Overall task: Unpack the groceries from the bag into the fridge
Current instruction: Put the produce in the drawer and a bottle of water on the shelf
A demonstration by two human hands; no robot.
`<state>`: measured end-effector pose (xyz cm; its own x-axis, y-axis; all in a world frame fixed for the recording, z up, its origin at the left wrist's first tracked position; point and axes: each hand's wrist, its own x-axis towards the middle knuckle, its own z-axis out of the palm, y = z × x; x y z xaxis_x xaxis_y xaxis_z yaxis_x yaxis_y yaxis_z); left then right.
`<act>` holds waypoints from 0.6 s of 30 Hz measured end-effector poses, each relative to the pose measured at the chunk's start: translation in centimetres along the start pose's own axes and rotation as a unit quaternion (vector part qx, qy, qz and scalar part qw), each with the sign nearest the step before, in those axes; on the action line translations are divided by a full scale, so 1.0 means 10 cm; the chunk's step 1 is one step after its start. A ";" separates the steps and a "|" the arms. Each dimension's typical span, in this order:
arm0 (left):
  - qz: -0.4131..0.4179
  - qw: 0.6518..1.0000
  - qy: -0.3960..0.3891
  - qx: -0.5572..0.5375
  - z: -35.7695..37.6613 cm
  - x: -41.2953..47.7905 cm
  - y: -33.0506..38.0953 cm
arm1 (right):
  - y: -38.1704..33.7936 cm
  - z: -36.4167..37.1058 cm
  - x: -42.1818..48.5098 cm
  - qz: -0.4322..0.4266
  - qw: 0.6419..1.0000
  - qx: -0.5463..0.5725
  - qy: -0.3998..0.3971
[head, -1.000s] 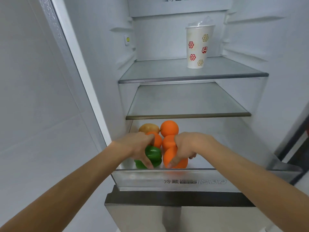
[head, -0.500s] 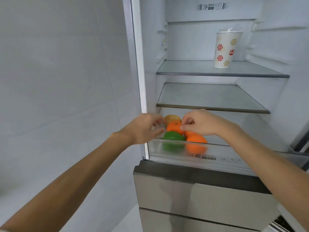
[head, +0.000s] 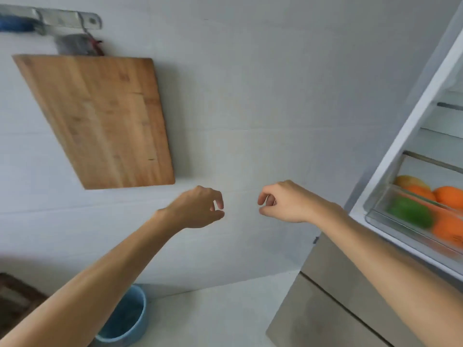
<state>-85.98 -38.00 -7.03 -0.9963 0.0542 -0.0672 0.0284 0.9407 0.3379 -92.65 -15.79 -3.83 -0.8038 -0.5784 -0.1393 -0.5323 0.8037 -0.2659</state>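
**Wooden board (head: 100, 118) on the left, fruit drawer (head: 375, 209) on the right**

The board hangs on the tiled wall at far left, with a blue bowl (head: 125, 319) down below it. Mid-frame, the left hand (head: 198, 209) and right hand (head: 288, 204) hover in front of the wall, fingers loosely curled, nothing in either. At the right edge is the open fridge (head: 418, 116). Its clear drawer holds a green pepper (head: 411, 212) and oranges (head: 449, 196), all a bit blurry.
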 end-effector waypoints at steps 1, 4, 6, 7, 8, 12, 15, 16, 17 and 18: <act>-0.034 0.999 0.001 -0.003 0.00 -0.21 -0.23 | -0.21 0.12 0.10 -0.025 1.000 -0.004 -0.015; -0.127 0.992 0.010 -0.002 -0.02 -0.84 -0.86 | -0.90 0.45 0.39 -0.103 0.993 -0.014 -0.063; -0.189 0.982 0.016 -0.007 -0.03 -1.27 -1.23 | -1.40 0.67 0.57 -0.156 0.983 -0.022 -0.089; -0.218 0.976 0.019 -0.009 -0.04 -1.50 -1.40 | -1.67 0.78 0.65 -0.185 0.977 -0.025 -0.100; -0.245 0.969 0.022 -0.010 -0.04 -1.73 -1.56 | -1.93 0.89 0.72 -0.211 0.971 -0.029 -0.111; -0.340 0.940 0.035 -0.015 -0.08 -2.62 -2.12 | -3.01 1.33 0.89 -0.307 0.939 -0.033 -0.153; -0.403 0.914 0.044 -0.027 -0.15 -3.20 -2.52 | -3.79 1.62 0.92 -0.368 0.911 -0.029 -0.186; -0.423 0.904 0.050 -0.030 -0.17 -3.39 -2.65 | -4.05 1.71 0.94 -0.386 0.901 -0.029 -0.195; -0.440 0.896 0.056 -0.032 -0.20 -3.58 -2.78 | -4.31 1.80 0.96 -0.405 0.891 -0.030 -0.201; -0.457 0.887 0.061 -0.033 -0.22 -3.77 -2.93 | -4.58 1.88 0.98 -0.423 0.882 -0.031 -0.205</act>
<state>-49.46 -68.29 -12.34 -0.6024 -0.7609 -0.2412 -0.7963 0.5516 0.2484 -71.14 -60.88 -10.96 0.0438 -0.9667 -0.2522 -0.9192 0.0599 -0.3892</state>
